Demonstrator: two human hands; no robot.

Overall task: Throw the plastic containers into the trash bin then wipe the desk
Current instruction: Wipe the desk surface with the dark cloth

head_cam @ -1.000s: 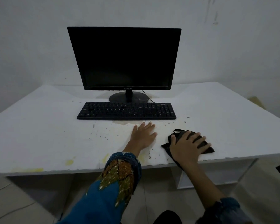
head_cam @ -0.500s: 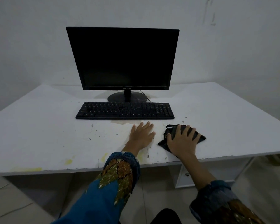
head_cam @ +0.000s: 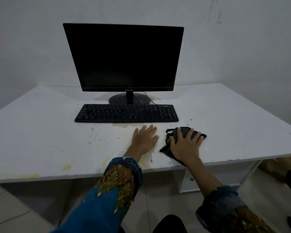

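Cloth [head_cam: 165, 147], dark and crumpled, lies on the white bench [head_cam: 40, 132] just in front of the right end of the keyboard [head_cam: 126, 113]. The right grip [head_cam: 185, 145] presses down on it with fingers spread and nearly straight, not curled round it. The left grip [head_cam: 145, 140] rests flat and open on the bare bench in front of the keyboard's middle, beside the cloth but apart from it. Dark specks [head_cam: 92, 129] and yellow stains [head_cam: 66, 167] mark the bench in front of the keyboard and to its left. A dark monitor [head_cam: 124, 58] stands behind the keyboard.
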